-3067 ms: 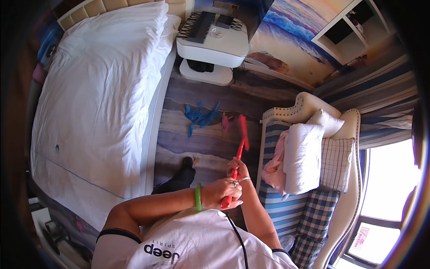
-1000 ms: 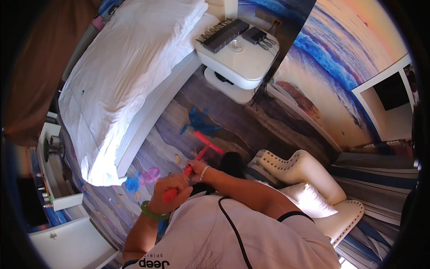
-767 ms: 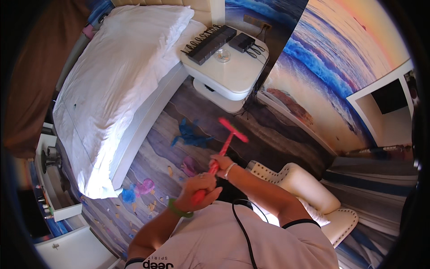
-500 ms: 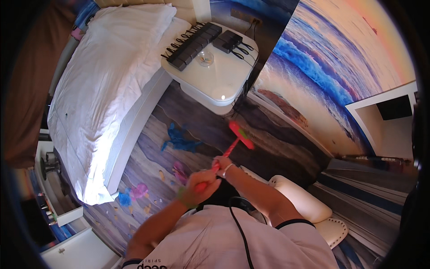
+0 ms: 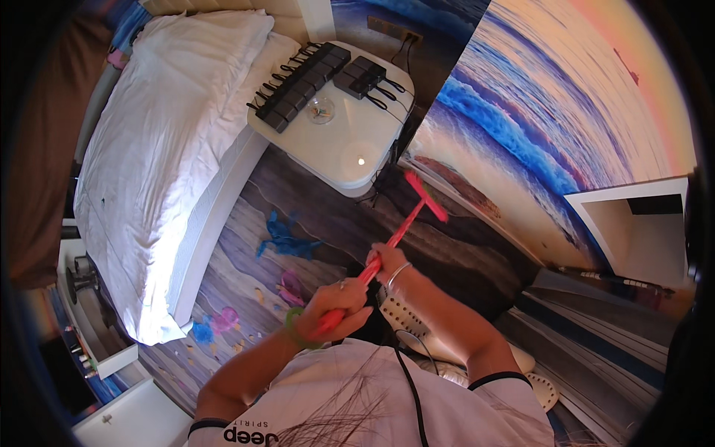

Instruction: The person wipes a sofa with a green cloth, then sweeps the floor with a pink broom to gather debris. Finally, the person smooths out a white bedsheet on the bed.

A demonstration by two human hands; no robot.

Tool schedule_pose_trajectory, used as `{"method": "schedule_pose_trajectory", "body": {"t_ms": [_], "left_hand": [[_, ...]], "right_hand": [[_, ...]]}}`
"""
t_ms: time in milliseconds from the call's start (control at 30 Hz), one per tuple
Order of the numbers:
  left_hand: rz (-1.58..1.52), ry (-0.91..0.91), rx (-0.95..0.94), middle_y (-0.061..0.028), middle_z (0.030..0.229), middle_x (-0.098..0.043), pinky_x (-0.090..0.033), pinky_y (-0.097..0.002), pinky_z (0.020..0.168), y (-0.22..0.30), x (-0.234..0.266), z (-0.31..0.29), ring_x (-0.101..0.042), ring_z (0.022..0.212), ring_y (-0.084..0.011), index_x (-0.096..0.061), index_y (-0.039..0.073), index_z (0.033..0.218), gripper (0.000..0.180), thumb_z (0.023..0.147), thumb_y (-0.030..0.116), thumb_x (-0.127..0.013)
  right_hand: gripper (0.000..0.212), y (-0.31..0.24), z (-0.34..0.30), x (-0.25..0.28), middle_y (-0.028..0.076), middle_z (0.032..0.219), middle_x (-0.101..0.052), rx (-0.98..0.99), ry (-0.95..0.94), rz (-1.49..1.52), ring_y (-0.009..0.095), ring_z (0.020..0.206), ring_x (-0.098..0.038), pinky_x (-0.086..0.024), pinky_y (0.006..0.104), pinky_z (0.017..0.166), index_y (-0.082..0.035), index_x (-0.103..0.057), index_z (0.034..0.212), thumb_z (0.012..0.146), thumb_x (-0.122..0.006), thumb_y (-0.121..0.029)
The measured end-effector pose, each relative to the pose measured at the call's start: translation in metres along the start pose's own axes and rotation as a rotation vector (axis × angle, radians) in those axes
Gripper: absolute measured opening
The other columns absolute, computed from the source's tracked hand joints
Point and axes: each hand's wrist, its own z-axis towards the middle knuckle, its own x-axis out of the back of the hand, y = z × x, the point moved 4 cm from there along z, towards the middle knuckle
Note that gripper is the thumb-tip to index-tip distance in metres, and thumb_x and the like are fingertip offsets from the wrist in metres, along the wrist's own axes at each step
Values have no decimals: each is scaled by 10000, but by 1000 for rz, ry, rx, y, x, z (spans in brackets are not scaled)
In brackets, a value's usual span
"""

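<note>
I hold a bright pink-red pole (image 5: 407, 225) with a bar-shaped head (image 5: 427, 196) set across its far end. Whether it is a broom, a mop or a squeegee cannot be made out. My left hand (image 5: 339, 304), with a green band at its wrist, is wrapped round the near end of the handle. Farther up, my right hand (image 5: 389, 262), wearing a pale bracelet, grips the shaft. The head points away from me to the right, over the dark patterned floor (image 5: 339, 205), near the foot of the picture wall; whether it touches either one is unclear.
A bed (image 5: 164, 141) with white bedding stands left. A white bedside table (image 5: 335, 153) beside it bears black corded boxes (image 5: 304, 86) and a glass dish (image 5: 320, 111). Right are a beach mural (image 5: 514, 119), a white open box (image 5: 633, 216), a grey curtain (image 5: 588, 335) and a cream studded seat (image 5: 406, 316).
The pole's head has swung up and to the right, nearer the mural wall. Both my hands have moved with the pole, still gripping it. My view has shifted slightly.
</note>
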Motion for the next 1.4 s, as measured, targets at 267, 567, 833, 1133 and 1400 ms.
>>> {"method": "schedule_pose_trajectory", "body": {"t_ms": [267,567,833,1133,1400], "left_hand": [[56,101,152,-58,643,-462,-362,-315,559,-84,-35,1,-457,583,-211,-428,47,644,288,744,-43,-681],[23,-109,-144,-95,609,-425,-363,-332,544,-16,-31,12,-454,557,-277,-414,49,598,297,742,12,-672],[54,128,151,-83,575,-428,-361,-339,528,-16,32,-122,-446,536,-247,-423,43,587,292,759,-13,-652],[213,400,30,-75,597,-440,-372,-358,557,70,85,-240,-457,566,-264,-433,50,601,279,732,-18,-670],[274,780,106,-87,588,-411,-340,-353,526,13,112,-430,-433,548,-250,-415,25,593,283,766,-45,-627]], "right_hand": [[173,-22,78,55,85,558,-491,-84,57,-141,224,503,-524,-447,340,480,-39,-475,730,870,-563,-89],[167,-14,-13,55,20,598,-436,-383,-127,350,118,515,-475,-440,222,508,-60,-413,760,870,-534,-25],[180,153,34,38,42,588,-447,-477,-25,-131,161,525,-489,-451,276,521,-100,-401,729,850,-525,-53],[195,272,-10,-69,-12,594,-443,-707,-218,-311,76,505,-466,-430,195,479,-112,-398,747,905,-511,-102],[262,462,87,-35,22,517,-463,-601,-348,-1076,163,457,-482,-402,295,431,-133,-450,618,873,-503,-167]]}}
